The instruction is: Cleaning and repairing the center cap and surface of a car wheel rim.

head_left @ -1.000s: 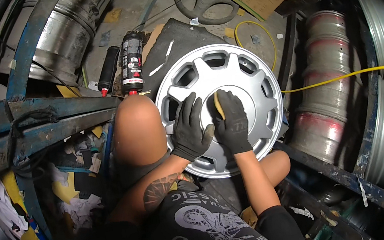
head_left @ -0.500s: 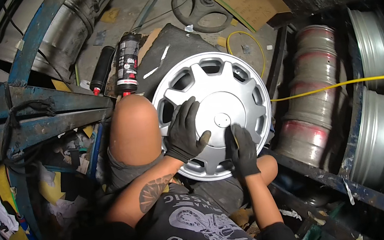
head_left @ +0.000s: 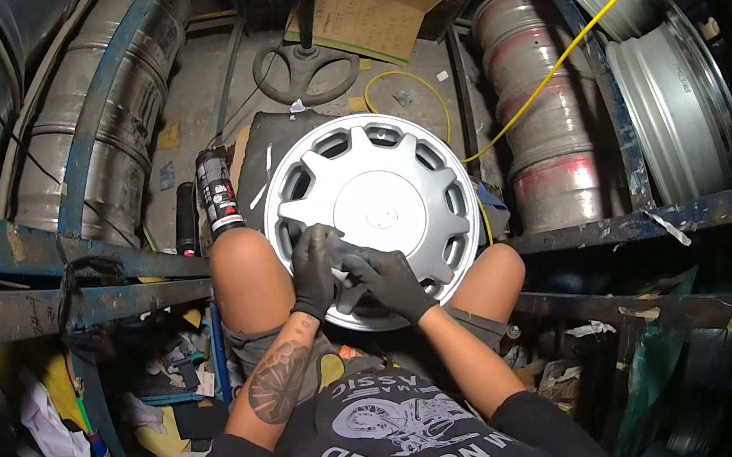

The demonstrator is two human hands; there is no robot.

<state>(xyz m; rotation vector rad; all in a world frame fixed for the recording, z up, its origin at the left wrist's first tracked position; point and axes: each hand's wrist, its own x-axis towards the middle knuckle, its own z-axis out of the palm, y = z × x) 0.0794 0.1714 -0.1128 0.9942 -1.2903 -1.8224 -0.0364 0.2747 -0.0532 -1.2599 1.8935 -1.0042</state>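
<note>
A silver wheel with a round centre and many short spokes lies face up across my lap, between my knees. Both hands wear dark grey gloves and meet over its near left side. My left hand is closed, fingers curled near the left edge of the wheel. Against it, my right hand is also closed, with its fingers pointing toward the left one. A small greyish piece with a pale edge shows between them; its kind is too hidden to tell.
Two black bottles stand beyond my left knee. Stacked wheel rims line the right, with larger rims on a blue metal rack. A yellow hose crosses there. Farther off are a fan stand's base and a cardboard box.
My hands have left the wheel's middle and come together at its near left side. My right hand has moved left, and both have closed. The whole view has shifted.
</note>
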